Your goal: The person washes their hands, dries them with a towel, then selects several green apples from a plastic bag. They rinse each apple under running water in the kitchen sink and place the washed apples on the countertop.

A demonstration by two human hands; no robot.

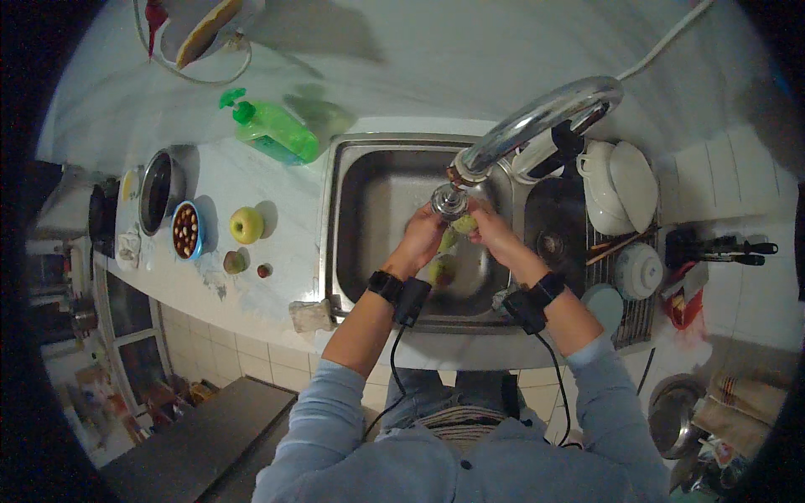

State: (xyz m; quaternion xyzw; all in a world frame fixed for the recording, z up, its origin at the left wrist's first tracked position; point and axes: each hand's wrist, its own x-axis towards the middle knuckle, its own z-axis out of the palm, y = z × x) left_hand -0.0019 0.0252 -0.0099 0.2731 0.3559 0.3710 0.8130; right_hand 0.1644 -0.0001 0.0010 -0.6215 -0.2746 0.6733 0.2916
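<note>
Both my hands are in the stainless steel sink [377,207], under the metal head [449,202] of a curved chrome faucet [534,122]. My right hand [494,229] has its fingers around a yellow-green fruit [465,224]. Close by on the left, my left hand [422,232] is beside the faucet head, which hides its fingertips. Whether it grips the fruit or the faucet head is unclear. Below the hands, a green and reddish fruit [443,270] lies on the basin floor. Another greenish fruit [448,241] shows between my hands, partly covered.
Left on the counter are a yellow apple [246,225], a smaller fruit [234,262], a blue bowl [187,231] of brown nuts or fruits and a green pump bottle [277,131]. A cloth [311,315] lies at the sink's corner. Right stands a rack with a white lidded pot [607,188].
</note>
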